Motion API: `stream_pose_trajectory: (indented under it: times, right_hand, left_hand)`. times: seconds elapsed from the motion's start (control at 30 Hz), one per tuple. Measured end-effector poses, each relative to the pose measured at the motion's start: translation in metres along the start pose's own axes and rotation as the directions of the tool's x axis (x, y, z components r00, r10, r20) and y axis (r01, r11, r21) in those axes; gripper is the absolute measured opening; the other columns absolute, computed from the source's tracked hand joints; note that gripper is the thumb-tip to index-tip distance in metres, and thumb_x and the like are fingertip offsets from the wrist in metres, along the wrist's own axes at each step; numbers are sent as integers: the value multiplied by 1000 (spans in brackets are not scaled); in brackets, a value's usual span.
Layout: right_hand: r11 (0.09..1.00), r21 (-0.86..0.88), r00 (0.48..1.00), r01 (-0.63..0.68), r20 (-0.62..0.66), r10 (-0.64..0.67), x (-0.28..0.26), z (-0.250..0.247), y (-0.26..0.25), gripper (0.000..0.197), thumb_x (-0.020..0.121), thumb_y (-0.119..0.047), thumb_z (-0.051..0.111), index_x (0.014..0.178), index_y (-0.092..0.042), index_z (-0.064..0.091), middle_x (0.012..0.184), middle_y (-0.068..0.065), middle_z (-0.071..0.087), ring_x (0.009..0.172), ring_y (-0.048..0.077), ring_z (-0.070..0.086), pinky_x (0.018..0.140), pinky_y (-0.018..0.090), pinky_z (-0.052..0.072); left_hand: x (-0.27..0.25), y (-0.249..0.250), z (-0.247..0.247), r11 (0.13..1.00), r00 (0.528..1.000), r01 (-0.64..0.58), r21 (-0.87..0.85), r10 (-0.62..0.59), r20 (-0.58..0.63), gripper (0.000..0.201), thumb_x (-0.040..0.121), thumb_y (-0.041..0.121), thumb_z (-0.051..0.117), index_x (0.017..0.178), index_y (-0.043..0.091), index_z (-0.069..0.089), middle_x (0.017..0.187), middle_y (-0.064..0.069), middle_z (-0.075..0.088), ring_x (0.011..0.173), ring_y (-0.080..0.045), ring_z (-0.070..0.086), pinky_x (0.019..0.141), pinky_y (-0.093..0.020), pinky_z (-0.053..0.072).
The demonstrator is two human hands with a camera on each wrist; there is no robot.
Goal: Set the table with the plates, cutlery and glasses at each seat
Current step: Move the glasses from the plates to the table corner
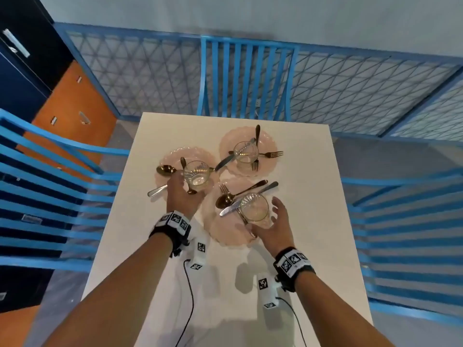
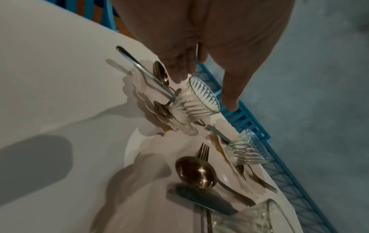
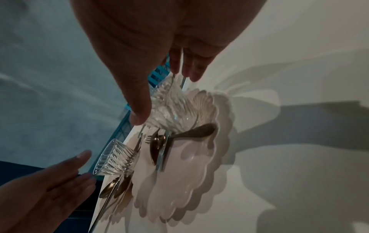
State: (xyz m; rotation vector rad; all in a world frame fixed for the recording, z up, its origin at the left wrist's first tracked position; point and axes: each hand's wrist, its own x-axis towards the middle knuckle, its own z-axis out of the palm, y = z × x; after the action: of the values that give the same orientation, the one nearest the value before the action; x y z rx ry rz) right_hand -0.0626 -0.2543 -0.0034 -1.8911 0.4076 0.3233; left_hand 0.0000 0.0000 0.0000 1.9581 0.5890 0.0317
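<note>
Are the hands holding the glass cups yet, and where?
Not clearly. The left hand reaches around the ribbed clear glass on the left pink scalloped plate, the right hand around the nearest ribbed glass; fingers sit at their sides, no firm grip visible.

Three pink plates lie on one table: a plate at the left hand, a plate at the right hand, and a plate beyond both.

Three glasses, one per plate.

Three knives.

Three spoons, two by the left hand and one by the right.

Three forks, two beyond the hands and one between them.

Three blue chairs.
</note>
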Motion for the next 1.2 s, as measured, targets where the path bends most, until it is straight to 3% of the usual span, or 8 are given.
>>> stream_pose_trajectory:
  times: [0.13, 0.37, 0.5, 0.63, 0.77, 1.03, 1.13, 1.2]
  right_hand:
    - [1000, -25, 999, -6, -42, 5, 14, 16, 6, 118, 45, -52, 93, 143, -45, 28, 144, -20, 42, 131, 11, 49, 99, 42, 54]
    - [999, -37, 995, -15, -95, 12, 28, 27, 13, 100, 46, -48, 97, 128, -50, 39, 122, -23, 60, 112, 5, 60, 93, 36, 57]
    - [999, -39, 994, -29, -102, 24, 31, 29, 15, 96, 49, -44, 96, 128, -49, 41, 119, -23, 62, 109, 4, 61, 91, 36, 58]
    - [999, -29, 995, -30, -96, 27, 32, 29, 13, 91, 54, -35, 94, 127, -48, 42, 118, -24, 61, 109, 0, 59, 93, 33, 56]
    - [999, -36, 996, -36, -81, 33, 33, 30, 13, 88, 57, -31, 93, 126, -48, 42, 116, -24, 61, 109, 2, 59, 91, 27, 54]
    - [999, -31, 996, -37, -86, 34, 35, 31, 12, 83, 58, -33, 91, 122, -51, 43, 112, -25, 63, 104, 0, 60, 89, 39, 58]
    - [999, -33, 996, -29, -88, 26, 35, 29, 11, 81, 58, -34, 91, 121, -53, 42, 112, -27, 62, 104, 0, 59, 89, 38, 58]
    - [999, -27, 996, -25, -89, 22, 35, 26, 10, 81, 58, -34, 90, 120, -53, 42, 112, -26, 62, 106, 1, 59, 89, 35, 57]
  left_hand:
    - [26, -3, 17, 997, 994, 75, -24, -76, -72, 110, 55, 35, 96, 145, 16, 35, 137, 0, 46, 123, -19, 51, 105, -35, 47]
    - [44, -15, 29, 993, 988, 86, -81, -95, -119, 95, 59, 29, 95, 139, 19, 44, 131, 1, 53, 113, -19, 56, 98, -32, 51]
    - [49, -24, 34, 992, 990, 86, -93, -95, -105, 98, 54, 29, 95, 137, 21, 45, 128, 4, 57, 108, -16, 61, 84, -21, 53]
    - [53, -28, 37, 996, 993, 58, -65, -64, -97, 102, 50, 34, 94, 138, 20, 44, 130, 2, 56, 113, -19, 59, 96, -34, 54]
    - [56, -29, 42, 998, 995, 36, -49, -41, -89, 94, 54, 28, 94, 134, 16, 47, 128, 1, 55, 115, -21, 56, 97, -33, 51]
    - [60, -34, 43, 1000, 994, 4, -9, -5, -110, 82, 58, 34, 93, 125, 25, 47, 126, 3, 56, 115, -20, 56, 98, -39, 53]
    - [59, -33, 45, 1000, 994, -12, -10, 11, -110, 80, 61, 30, 92, 126, 24, 46, 126, 2, 54, 114, -19, 54, 95, -32, 52]
    - [56, -30, 46, 1000, 995, -12, -25, 9, -97, 77, 65, 28, 91, 126, 23, 45, 127, 0, 54, 112, -19, 55, 86, -22, 48]
